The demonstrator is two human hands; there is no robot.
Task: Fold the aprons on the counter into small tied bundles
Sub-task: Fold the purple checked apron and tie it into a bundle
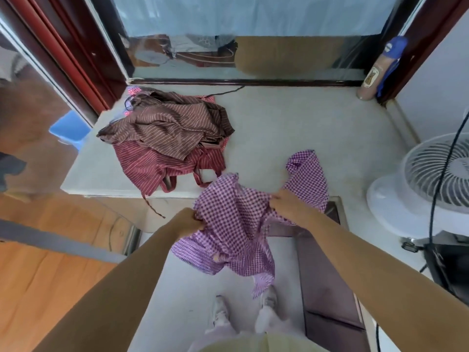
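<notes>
A purple checked apron (238, 224) hangs crumpled in front of the counter's near edge, held up by both hands. My left hand (189, 222) grips its left edge. My right hand (284, 201) pinches the cloth further right, and a loose flap (308, 171) rests on the counter beyond it. At the back left of the pale counter (304, 128) lies a heap of aprons: a brown striped one (167, 125) on top of a red striped one (154, 166), with straps trailing over the front edge.
A white fan (431, 179) stands at the counter's right end with a black cable in front of it. A tan bottle with a blue cloth (373, 74) stands at the back right by the window frame. A blue box (69, 128) sits lower left.
</notes>
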